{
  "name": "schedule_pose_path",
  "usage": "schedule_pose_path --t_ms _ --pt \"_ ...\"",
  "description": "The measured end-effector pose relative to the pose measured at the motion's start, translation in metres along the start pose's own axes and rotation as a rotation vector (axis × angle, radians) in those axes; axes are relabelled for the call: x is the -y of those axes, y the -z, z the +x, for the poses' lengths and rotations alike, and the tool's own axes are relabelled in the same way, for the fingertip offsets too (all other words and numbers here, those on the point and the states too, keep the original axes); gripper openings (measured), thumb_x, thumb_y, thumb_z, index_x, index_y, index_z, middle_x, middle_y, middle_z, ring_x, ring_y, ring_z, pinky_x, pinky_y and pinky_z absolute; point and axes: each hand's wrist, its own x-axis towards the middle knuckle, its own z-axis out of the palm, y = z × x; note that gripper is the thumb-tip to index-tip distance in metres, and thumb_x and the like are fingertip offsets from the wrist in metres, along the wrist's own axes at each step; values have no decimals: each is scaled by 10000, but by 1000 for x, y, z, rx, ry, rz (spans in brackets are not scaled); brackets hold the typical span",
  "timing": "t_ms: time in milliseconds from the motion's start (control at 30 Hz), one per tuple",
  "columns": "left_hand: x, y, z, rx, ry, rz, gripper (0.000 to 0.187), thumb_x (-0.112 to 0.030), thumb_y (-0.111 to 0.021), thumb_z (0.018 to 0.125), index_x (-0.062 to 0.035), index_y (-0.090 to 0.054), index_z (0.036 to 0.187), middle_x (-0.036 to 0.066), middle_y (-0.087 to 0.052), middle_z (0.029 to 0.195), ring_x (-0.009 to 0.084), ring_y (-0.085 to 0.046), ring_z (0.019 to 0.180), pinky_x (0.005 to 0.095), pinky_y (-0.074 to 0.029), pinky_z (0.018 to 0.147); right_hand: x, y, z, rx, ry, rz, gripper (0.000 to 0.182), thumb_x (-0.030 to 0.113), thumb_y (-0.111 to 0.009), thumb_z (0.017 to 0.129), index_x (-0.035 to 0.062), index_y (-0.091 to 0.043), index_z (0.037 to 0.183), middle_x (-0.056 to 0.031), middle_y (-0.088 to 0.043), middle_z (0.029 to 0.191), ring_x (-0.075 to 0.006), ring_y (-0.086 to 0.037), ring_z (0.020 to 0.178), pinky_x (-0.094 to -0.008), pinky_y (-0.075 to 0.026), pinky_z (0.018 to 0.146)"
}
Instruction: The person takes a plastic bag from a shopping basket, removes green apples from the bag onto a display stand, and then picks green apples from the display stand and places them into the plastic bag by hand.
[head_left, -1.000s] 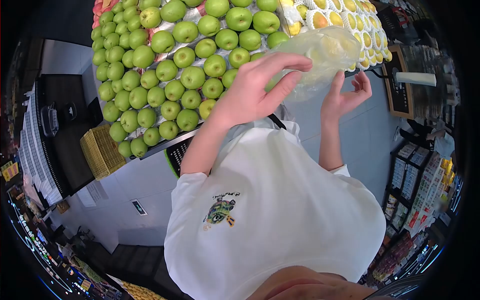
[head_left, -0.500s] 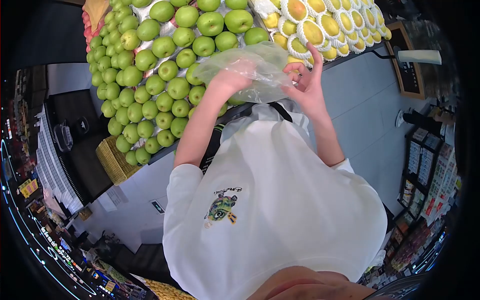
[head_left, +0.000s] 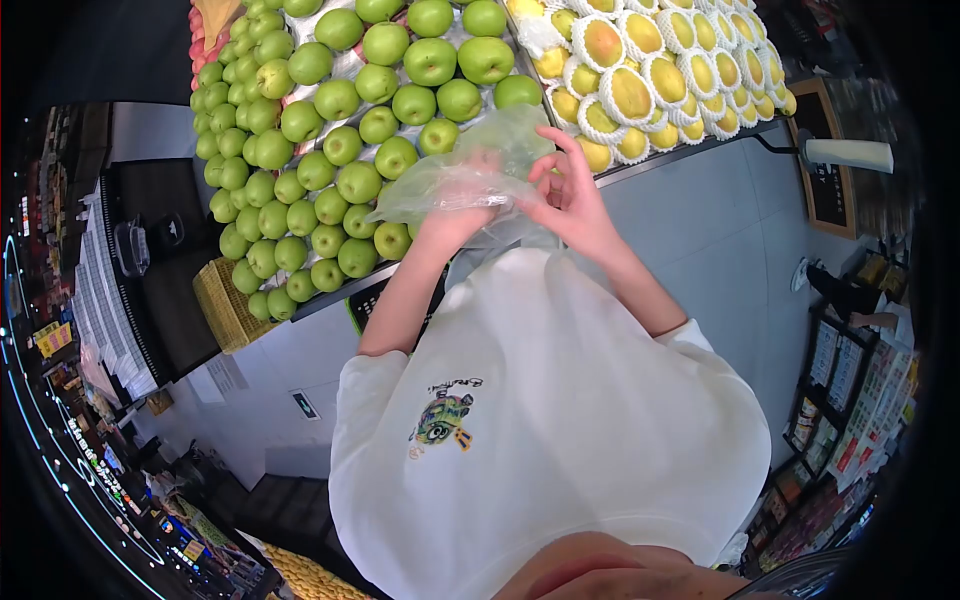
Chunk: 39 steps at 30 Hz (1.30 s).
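Observation:
A thin clear plastic bag (head_left: pixel 510 140) is spread between my two hands, in front of the green apples (head_left: pixel 362 182). My left hand (head_left: pixel 468 188) is inside or behind the plastic, which blurs its fingers. On the bag's right edge, my right hand (head_left: pixel 572 200) has its thumb against the film, its index finger raised and the other fingers curled in, gripping the plastic. No fruit can be made out in the bag.
Yellow fruit in white foam nets (head_left: pixel 632 92) lies right of the apples, behind a dark display edge (head_left: pixel 690 146). A white-handled object (head_left: pixel 848 155) juts out at right. A wicker basket (head_left: pixel 232 305) stands at left. A person's leg (head_left: pixel 840 292) shows far right.
The fruit display has shifted slightly right and down in view. My right hand has moved left and down, its raised finger now bent, and the bag has changed shape.

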Motion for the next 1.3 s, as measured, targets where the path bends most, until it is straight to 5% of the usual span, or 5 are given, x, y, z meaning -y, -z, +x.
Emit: schedule_pose_path --t_ms 267,733,933,1033,1300 --pt "-17 60 2 -45 137 -341 552 -284 -804 817 -50 -610 1278 195 -633 1280 367 -632 1159 456 -526 952 -11 8 9 40 -31 96 288 -7 -662 945 12 -649 1232 8 -649 1054 -42 -600 929 -218 -486 771" --pt "-41 116 -65 -151 332 -1949 927 -217 -909 759 48 -426 1505 183 -547 1457 316 -528 1372 423 -459 1130 18 -5 34 -9 66 532 222 -1 -610 949 43 -564 1161 -29 -661 1083 -87 -616 969 -263 -502 848" --pt "-31 104 -78 -459 94 -2016 1098 -496 -838 832 -100 -187 1623 198 -396 1557 514 -380 1441 714 -408 1106 33 -4 43 34 151 450 217 -17 -607 940 41 -554 1142 -40 -661 1058 -88 -613 923 -264 -509 801" --pt "-17 96 -89 -527 -90 -2495 1066 -350 -861 839 -141 -175 1628 205 -219 1639 493 -199 1520 698 -320 1185 49 -4 46 -30 195 478 214 -19 -595 940 33 -556 1144 -43 -662 1044 -90 -615 918 -264 -515 802" --pt "-3 75 -101 -498 -390 -2866 1001 -285 -896 803 -230 -290 1598 100 -260 1542 381 -314 1437 579 -427 1163 128 82 79 -412 595 451 200 24 -616 945 11 -586 1142 -71 -650 1072 -153 -638 976 -311 -551 854"
